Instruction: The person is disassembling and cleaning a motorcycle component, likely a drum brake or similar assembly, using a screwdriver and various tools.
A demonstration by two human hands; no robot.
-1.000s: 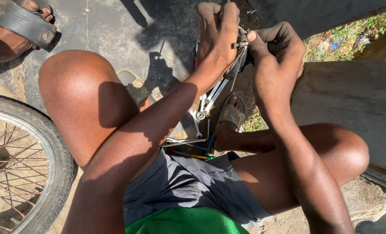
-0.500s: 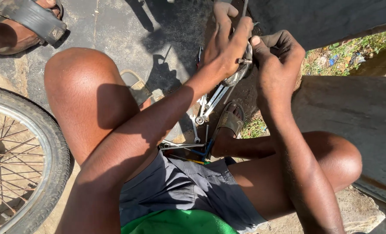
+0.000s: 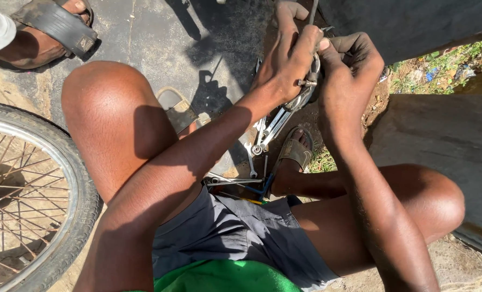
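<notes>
Small metal part (image 3: 307, 86), with a bolt sticking out, pinched between both hands above the sandalled foot (image 3: 296, 150); possibly a bicycle brake or hub piece, though mostly hidden by fingers. Left hand (image 3: 284, 62) closed around it from the left, fingers curled over the top, thumb meeting the other thumb. Right hand (image 3: 349, 70) closed too, clamped against the part's right side, grip tight; hard to tell whether anything else sits inside that fist. Thin rod or cable (image 3: 312, 10) rising just above the left fingertips. Below the left wrist, a metal arm (image 3: 276, 125) running down to a ring end, with wrenches (image 3: 235, 183) lying on the ground further toward the lap. Far left of the left forearm, a spoked wheel (image 3: 62, 178); beyond it, up past the knee, another person's sandalled foot (image 3: 51, 24). Risks from here, as a judgement: slipping off the greasy bolt and pinching a thumb, caused by both grips crowding one small spot; dropping the part into the dirt beside the foot; rod poking the fingers if jerked.
</notes>
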